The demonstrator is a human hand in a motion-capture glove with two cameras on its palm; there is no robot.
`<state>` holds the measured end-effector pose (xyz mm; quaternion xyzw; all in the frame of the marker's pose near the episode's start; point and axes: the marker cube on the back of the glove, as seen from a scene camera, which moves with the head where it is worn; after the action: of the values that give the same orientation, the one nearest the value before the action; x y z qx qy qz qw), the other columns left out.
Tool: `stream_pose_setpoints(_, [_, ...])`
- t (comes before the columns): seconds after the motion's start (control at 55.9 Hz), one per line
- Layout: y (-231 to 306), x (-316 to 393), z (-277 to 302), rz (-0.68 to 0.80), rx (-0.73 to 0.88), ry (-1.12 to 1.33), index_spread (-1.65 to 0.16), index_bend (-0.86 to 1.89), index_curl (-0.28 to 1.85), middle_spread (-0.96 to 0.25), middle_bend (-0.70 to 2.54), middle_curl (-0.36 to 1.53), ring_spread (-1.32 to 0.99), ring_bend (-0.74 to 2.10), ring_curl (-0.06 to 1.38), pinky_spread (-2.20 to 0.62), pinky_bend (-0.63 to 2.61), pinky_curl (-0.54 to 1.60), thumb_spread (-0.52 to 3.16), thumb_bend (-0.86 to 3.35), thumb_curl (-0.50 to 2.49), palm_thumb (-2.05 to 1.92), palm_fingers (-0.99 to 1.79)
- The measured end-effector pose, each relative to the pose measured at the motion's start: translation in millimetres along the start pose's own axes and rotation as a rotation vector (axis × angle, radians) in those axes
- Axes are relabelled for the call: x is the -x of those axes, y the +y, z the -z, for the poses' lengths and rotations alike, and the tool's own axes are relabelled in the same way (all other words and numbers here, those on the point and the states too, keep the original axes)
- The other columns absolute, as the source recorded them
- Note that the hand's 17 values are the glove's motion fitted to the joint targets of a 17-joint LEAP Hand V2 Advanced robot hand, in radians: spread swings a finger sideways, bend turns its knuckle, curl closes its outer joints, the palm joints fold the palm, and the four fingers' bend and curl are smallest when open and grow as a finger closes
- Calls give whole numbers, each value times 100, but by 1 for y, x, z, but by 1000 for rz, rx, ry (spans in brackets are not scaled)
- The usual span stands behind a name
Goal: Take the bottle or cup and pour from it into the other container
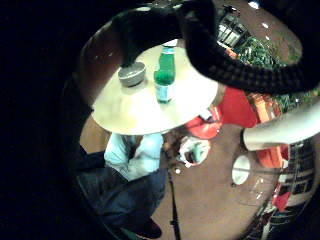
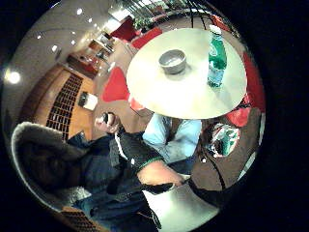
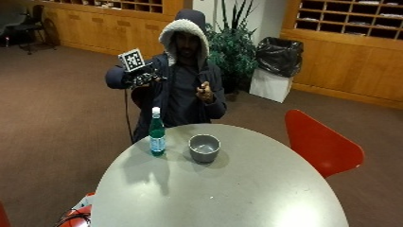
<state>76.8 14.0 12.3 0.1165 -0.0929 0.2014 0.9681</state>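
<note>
- The green bottle (image 3: 157,138) stands upright with its white cap on, on the round worktop (image 3: 252,198), near the edge closest to me.
- The grey cup (image 3: 205,148) stands just beside the bottle, a small gap between them, open side up, a little further in from my edge.
- Nothing touches either one.
- My gloved right hand (image 3: 140,78) is raised in the air at about shoulder height, back from the worktop's edge and well above the bottle; it grasps nothing that I can see, but I cannot tell how its fingers are set.
- My bare hand (image 3: 203,91) is lifted in front of my chest, fingers loosely bent.
- A red chair (image 3: 318,144) stands at the worktop's side edge.
</note>
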Motion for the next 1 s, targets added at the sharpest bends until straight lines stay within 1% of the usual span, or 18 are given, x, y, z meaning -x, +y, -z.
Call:
stream_pose_setpoints(0.036, [-11,-7,-3,-77,-52,-36,-44,14,26,-5,18,25,14,20,17,37,50,31,87,-3,26,21,22])
stream_pose_setpoints(0.107, [-33,-33,-12,-4,-129,-123,-43,13,25,-4,18,26,14,20,18,38,52,32,86,-2,28,23,20])
stream_pose_setpoints(0.161, [-41,-51,-19,12,-93,-196,-43,14,25,-4,18,26,14,20,19,38,53,33,86,-2,28,24,19])
stream_pose_setpoints(0.286, [-80,-81,-46,96,-88,-425,-41,13,24,-3,18,27,16,20,20,38,59,34,85,-3,30,27,16])
stream_pose_setpoints(0.357, [-109,-90,-69,62,-120,-547,-40,13,24,-2,18,27,16,20,20,38,62,36,84,-2,31,30,15])
stream_pose_setpoints(0.429, [-111,-106,-96,175,-46,-621,-40,13,23,-2,18,27,17,21,21,38,63,36,84,-2,31,33,14])
stream_pose_setpoints(0.447, [-115,-108,-104,183,-56,-640,-40,13,23,-1,18,28,17,21,21,38,64,36,84,-3,31,33,14])
stream_pose_setpoints(0.518, [-133,-109,-133,160,-118,-739,-39,12,23,0,18,28,18,21,22,38,66,37,84,-3,32,35,13])
stream_pose_setpoints(0.626, [-146,-106,-167,79,24,-859,-37,13,23,2,18,28,19,23,23,37,68,37,83,-2,33,40,13])
stream_pose_setpoints(0.661, [-152,-105,-180,105,28,-890,-36,12,22,2,18,28,19,23,23,37,69,37,83,-2,33,42,13])
stream_pose_setpoints(0.697, [-157,-103,-193,160,-12,-913,-35,12,22,3,19,28,19,24,23,37,70,37,83,-2,34,44,15])
stream_pose_setpoints(0.733, [-161,-101,-202,171,7,-925,-34,13,22,3,19,29,20,25,24,37,70,37,83,-2,34,47,18])
stream_pose_setpoints(0.786, [-166,-93,-208,113,109,-934,-32,11,21,4,21,29,19,32,25,36,68,36,82,-1,35,51,26])
stream_pose_setpoints(0.822, [-174,-86,-212,91,129,-939,-31,11,21,4,22,30,19,35,27,36,67,35,82,-1,35,54,31])
stream_pose_setpoints(0.894, [-177,-81,-221,136,106,-945,-30,10,20,2,26,32,17,42,29,35,65,34,81,1,38,64,43])
stream_pose_setpoints(0.929, [-180,-79,-224,174,49,-961,-31,10,20,-1,30,34,13,48,30,33,61,33,80,3,40,71,59])
stream_pose_setpoints(0.947, [-184,-78,-225,185,12,-971,-30,9,20,-2,31,34,12,49,30,33,60,33,80,2,40,72,60])
stream_pose_setpoints(1.001, [-190,-72,-225,137,3,-994,-32,15,22,-10,41,37,1,59,33,29,49,30,77,5,43,83,93])
